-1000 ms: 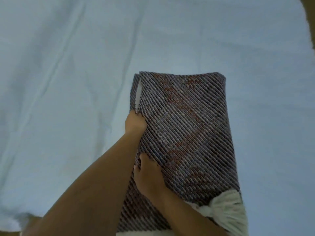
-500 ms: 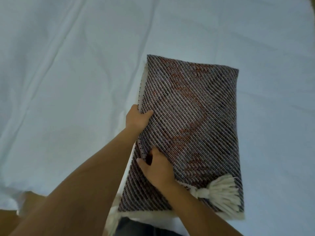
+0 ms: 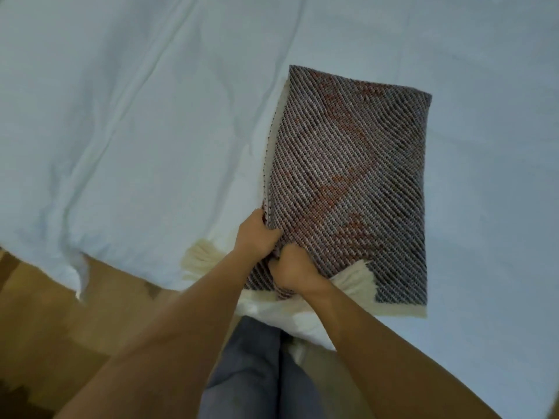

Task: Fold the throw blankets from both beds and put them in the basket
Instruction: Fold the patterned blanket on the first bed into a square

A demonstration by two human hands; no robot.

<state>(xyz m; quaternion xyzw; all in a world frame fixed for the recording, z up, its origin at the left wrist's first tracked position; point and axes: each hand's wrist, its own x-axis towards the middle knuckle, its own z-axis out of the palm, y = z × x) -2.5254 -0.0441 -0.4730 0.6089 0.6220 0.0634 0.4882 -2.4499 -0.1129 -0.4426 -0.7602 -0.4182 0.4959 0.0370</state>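
A folded throw blanket (image 3: 348, 176), dark woven with rust patches and cream tassels, lies as a tall rectangle on the white bed sheet (image 3: 136, 131) near the bed's front edge. My left hand (image 3: 257, 234) grips its left edge low down, fingers curled under the layers. Right beside it, my right hand (image 3: 292, 270) clutches the lower left corner in a fist. One cream tassel (image 3: 201, 258) sticks out to the left of my left wrist, another (image 3: 357, 279) fans out by my right hand. No basket is in view.
The bed's edge runs diagonally across the lower left, with wooden floor (image 3: 75, 328) beyond it. My legs in grey-blue trousers (image 3: 257, 373) stand against the bed below the blanket. The sheet stretches wide to the left, top and right.
My hands slid down the blanket's left edge and came together at its lower left corner. The right hand went from resting on the cloth to clutching it. The view pulled back, showing floor and legs.
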